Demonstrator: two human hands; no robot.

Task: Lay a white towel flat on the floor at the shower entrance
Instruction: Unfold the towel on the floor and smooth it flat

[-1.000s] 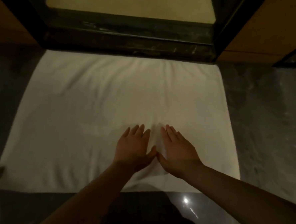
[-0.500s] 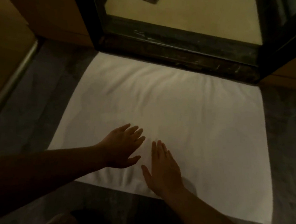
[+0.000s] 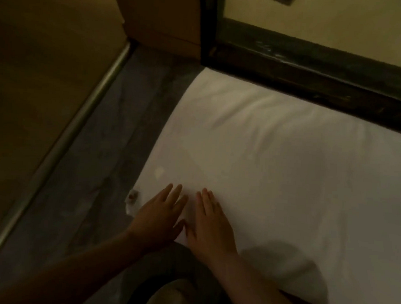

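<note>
1. At the near left corner of the flat white rectangular cloth towel (image 3: 276,168), the left hand (image 3: 160,217) and the right hand (image 3: 210,225) lie palm-down side by side, thumbs almost touching.
2. Neither hand has a grip on anything. The fingers of both are straight and slightly spread, resting flat on the cloth with nothing pinched or curled round.
3. The left hand sits just inside the towel's left edge, and both wrists cross its near edge.
4. A small pale fabric label (image 3: 132,197) sticks out from the towel's left edge at that corner, just beside the left hand.
5. The towel is spread out on the dark grey veined stone floor (image 3: 83,168). Its far edge runs along the foot of the dark stone shower threshold (image 3: 317,72); whether the two touch cannot be told.
6. Soft creases show in the towel near its far edge; the part around the hands looks smooth. A dim shadow falls across its near edge, right of the right forearm.
7. Past the threshold lies the pale cream shower floor (image 3: 331,26).
8. Left of the towel a strip of floor shows, bordered by a slim silver metal rail (image 3: 66,139) at the foot of a brown wooden panel (image 3: 48,48).
</note>
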